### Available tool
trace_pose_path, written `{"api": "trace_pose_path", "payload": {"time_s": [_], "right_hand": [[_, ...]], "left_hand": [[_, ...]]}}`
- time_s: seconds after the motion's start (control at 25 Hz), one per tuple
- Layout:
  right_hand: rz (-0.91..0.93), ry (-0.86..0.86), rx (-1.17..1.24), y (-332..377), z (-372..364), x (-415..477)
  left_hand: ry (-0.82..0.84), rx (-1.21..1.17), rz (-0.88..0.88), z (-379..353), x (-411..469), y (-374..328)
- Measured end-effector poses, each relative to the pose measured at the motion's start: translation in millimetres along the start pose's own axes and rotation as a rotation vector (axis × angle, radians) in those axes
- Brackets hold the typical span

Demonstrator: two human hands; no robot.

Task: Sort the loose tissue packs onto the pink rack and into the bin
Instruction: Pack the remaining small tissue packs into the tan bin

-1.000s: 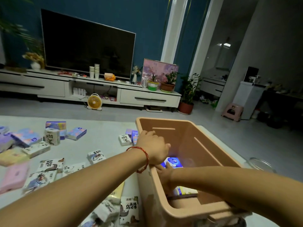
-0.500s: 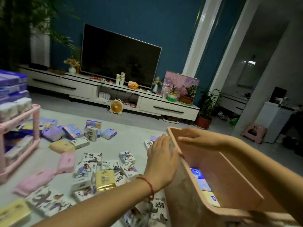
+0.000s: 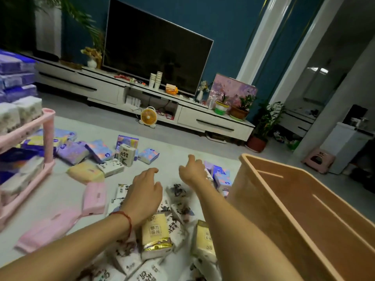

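Cream tissue pack (image 3: 155, 232): Chinese label, blurred; left hand (image 3: 145, 191) hovers above.

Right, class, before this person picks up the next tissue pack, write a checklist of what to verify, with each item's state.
1. Left hand empty: ok.
2. Right hand empty: ok.
3. Loose tissue packs lie under both hands: ok.
4. Bin open-topped and close by: ok.
5. Spare room on the pink rack: cannot tell, mostly out of frame.
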State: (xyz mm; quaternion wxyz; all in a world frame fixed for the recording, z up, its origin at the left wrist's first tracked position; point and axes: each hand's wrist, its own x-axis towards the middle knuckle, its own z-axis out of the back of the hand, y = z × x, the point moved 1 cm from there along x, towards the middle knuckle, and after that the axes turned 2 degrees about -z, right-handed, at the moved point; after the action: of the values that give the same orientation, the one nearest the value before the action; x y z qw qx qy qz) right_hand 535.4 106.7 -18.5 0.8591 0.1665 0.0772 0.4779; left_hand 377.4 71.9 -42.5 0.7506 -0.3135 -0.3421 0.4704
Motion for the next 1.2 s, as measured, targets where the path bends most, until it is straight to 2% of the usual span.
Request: {"api": "trace_pose_path", "payload": {"time_s": [0.08, 0.2, 0.32, 0.44, 0.52, 0.64, 0.76, 0.88, 0.96, 1.08, 1.2], "right_hand": [[-0.112, -0.108, -0.163, -31, -14, 18], [-0.333, -0.082, -0.361, -63, -19, 47], [-0.53, -0.028, -0.318, -75, -27, 64], [-0.602, -0.074, -0.264, -86, -19, 66], [-0.568, -0.063, -0.293, -81, -20, 58], [-0.393, 0.034, -0.278, -60, -28, 35], [-0.186, 0.237, 0.057, -37, -17, 3], [-0.175, 0.355, 0.551, -21, 10, -31], [-0.15, 0.359, 0.625, -18, 21, -47], [-0.083, 0.519, 0.673, -13, 29, -69], [-0.066, 0.451, 0.796, -21, 30, -75]], "left_hand": [[0.031, -0.02, -0.052, -11, 23, 4], [0.072, -0.091, -0.125, -28, 40, -3], [0.118, -0.138, -0.153, -41, 40, 0], [0.168, -0.177, -0.131, -44, 26, 6], [0.185, -0.197, -0.118, -40, 22, 8], [0.16, -0.221, -0.071, -28, 18, 3], [0.155, -0.178, -0.048, -14, 9, -7], [0.18, -0.105, -0.048, -4, -3, -20], [0.207, -0.078, -0.077, -2, -9, -30], [0.353, -0.117, -0.132, -4, -6, -44], [0.368, -0.209, -0.163, -7, -1, -45]]}}
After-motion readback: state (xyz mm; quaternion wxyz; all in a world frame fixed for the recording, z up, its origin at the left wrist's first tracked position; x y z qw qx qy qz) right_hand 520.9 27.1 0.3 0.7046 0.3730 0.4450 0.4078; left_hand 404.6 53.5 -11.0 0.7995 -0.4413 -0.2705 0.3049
